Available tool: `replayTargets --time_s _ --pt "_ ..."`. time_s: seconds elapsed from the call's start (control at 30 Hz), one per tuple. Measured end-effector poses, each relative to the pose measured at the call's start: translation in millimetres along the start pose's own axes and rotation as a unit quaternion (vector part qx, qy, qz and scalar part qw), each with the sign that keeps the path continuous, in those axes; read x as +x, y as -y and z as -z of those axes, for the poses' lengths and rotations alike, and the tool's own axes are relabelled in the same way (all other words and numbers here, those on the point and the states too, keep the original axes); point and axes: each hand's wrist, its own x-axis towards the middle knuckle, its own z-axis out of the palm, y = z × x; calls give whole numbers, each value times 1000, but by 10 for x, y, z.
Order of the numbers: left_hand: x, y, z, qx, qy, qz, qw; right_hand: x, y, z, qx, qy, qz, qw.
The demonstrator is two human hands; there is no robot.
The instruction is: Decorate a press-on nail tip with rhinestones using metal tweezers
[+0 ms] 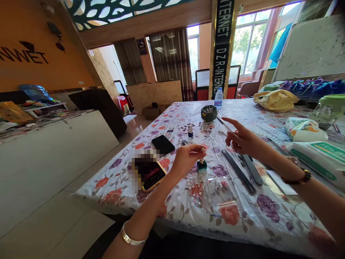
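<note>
My left hand (185, 159) pinches the top of a small gold-coloured piece on a dark green block (202, 166), which stands upright on the table. My right hand (242, 142) is to the right and a little farther away, index finger stretched out and the other fingers curled round a slim, pale, dark-tipped tool (225, 126); whether it is tweezers or a brush I cannot tell. Small white and clear beads (196, 189) lie scattered in front of the block, with a clear plastic bag (222, 194) beside them. A small dark blue bottle (190, 132) stands behind the left hand.
Left of the hands lie a yellow-cased phone (153, 176) and a black phone (163, 144). Two dark nail files (238, 171) lie to the right, near a wipes pack (320, 160). Farther back are a woven basket (208, 113) and a water bottle (218, 99). A flowered cloth (118, 180) covers the table.
</note>
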Motion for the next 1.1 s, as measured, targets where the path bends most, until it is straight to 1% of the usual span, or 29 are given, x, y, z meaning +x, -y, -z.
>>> replayTargets --time_s 0.07,0.13,0.27,0.33,0.4,0.53,0.6,0.67,0.8,0.97,1.1 --pt "24 4 0 2 -7 2 1000 -59 -127 -38 40 -8 -6 999" --pt "45 0 16 2 0 -2 1000 -102 -190 -56 86 -4 -6 996" --pt "64 -39 83 -10 57 -24 998 -160 -208 -52 160 45 -1 986" --pt "67 -45 106 -10 70 -34 997 -178 -214 -76 170 53 -1 984" --pt "71 -25 109 -7 60 -40 997 -188 -243 -132 169 31 -1 985" --pt "89 46 88 1 10 -37 999 -193 -380 -265 173 -46 -7 984" --pt "99 65 84 2 -7 -36 999 -202 -470 -311 180 -84 -24 980" --pt "105 69 83 -1 -10 -38 999 -218 -551 -344 192 -106 -50 974" --pt "105 60 77 -12 -14 -49 999 -258 -622 -410 222 -112 -93 964" --pt "93 42 76 -27 -49 -65 996 -277 -594 -488 244 -117 -98 958" --pt "86 25 73 -38 -66 -72 994 -275 -592 -505 257 -109 -99 955"
